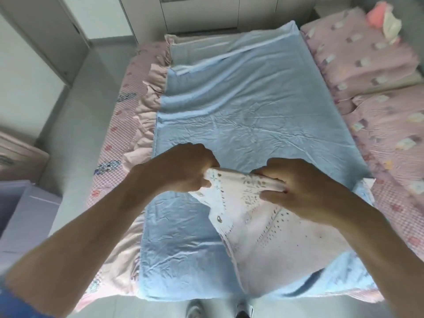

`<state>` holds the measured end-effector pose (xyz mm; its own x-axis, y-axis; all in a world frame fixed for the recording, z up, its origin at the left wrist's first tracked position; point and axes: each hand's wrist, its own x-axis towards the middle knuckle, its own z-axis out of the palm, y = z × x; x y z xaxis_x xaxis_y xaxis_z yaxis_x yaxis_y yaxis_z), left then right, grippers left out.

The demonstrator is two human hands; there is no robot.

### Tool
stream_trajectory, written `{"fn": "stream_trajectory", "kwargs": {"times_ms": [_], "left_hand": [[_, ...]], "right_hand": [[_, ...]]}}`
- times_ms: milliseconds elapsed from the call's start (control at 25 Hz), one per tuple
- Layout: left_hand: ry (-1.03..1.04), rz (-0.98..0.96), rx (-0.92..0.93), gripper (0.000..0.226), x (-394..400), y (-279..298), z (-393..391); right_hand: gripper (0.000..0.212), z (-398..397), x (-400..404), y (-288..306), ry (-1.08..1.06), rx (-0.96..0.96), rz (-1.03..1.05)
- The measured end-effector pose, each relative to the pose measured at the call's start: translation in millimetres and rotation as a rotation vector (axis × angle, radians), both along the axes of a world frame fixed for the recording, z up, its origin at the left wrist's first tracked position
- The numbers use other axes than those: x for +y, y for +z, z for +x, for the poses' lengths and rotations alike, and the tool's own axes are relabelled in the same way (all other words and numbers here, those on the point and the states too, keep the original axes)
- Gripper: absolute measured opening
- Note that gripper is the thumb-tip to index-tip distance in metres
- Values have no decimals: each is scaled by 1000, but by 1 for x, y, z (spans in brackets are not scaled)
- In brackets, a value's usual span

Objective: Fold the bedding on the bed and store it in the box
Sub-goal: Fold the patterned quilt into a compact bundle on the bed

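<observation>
both hands gripping a white eyelet cloth over the blue sheet

at the very bottom of the view, the toes of two shoes stand on the pale floor at the foot of the bed. a blue sleeve shows at the lower left corner. both bare forearms reach forward over the bed's near edge.

the left hand is curled into a fist, pinching the top left edge of a white eyelet cloth between fingers and thumb. the right hand grips the same top edge just beside it, fingers folded over the bunched fabric and thumb pressed underneath. the cloth hangs down from the two hands toward the person, its lower part draping over the near end of the bed.

under it, a light blue sheet lies spread and creased along the middle of the bed, running to the far end, where a white band crosses it at an angle. a pink frilled bedspread shows along the left edge.

to the right, pink patterned bedding lies in bulky folds, and at the far right corner sits a small heap of orange and white fabric.

at the left edge, on the floor, stands a lilac box. white cabinets line the far wall.
</observation>
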<state>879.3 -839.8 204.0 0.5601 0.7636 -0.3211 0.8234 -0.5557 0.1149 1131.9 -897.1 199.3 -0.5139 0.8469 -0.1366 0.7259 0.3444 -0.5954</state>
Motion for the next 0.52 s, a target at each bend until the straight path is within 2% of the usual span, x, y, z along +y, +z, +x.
{"fn": "stream_trajectory", "kwargs": {"times_ms": [40, 80, 120, 200, 280, 360, 440, 520], "left_hand": [[58, -1, -60, 14, 4, 2, -7], [105, -3, -95, 23, 11, 0, -11], [136, -8, -117, 31, 18, -6, -11], [219, 26, -125, 33, 33, -25, -3], [302, 167, -162, 24, 52, -32, 8], [360, 425, -236, 10, 73, -21, 11], [371, 645, -288, 22, 87, 3, 9], [352, 768, -354, 24, 81, 17, 3]], "right_hand": [[23, 6, 13, 10, -11, -137, -37], [19, 12, 30, 15, -38, -288, -61], [23, 18, 48, 15, -78, -424, -54], [32, 28, 82, 2, -165, -602, 59], [25, 35, 113, -9, -270, -596, 266], [16, 40, 132, -5, -369, -506, 551], [19, 46, 138, 10, -477, -441, 822], [17, 51, 128, 16, -500, -394, 939]]}}
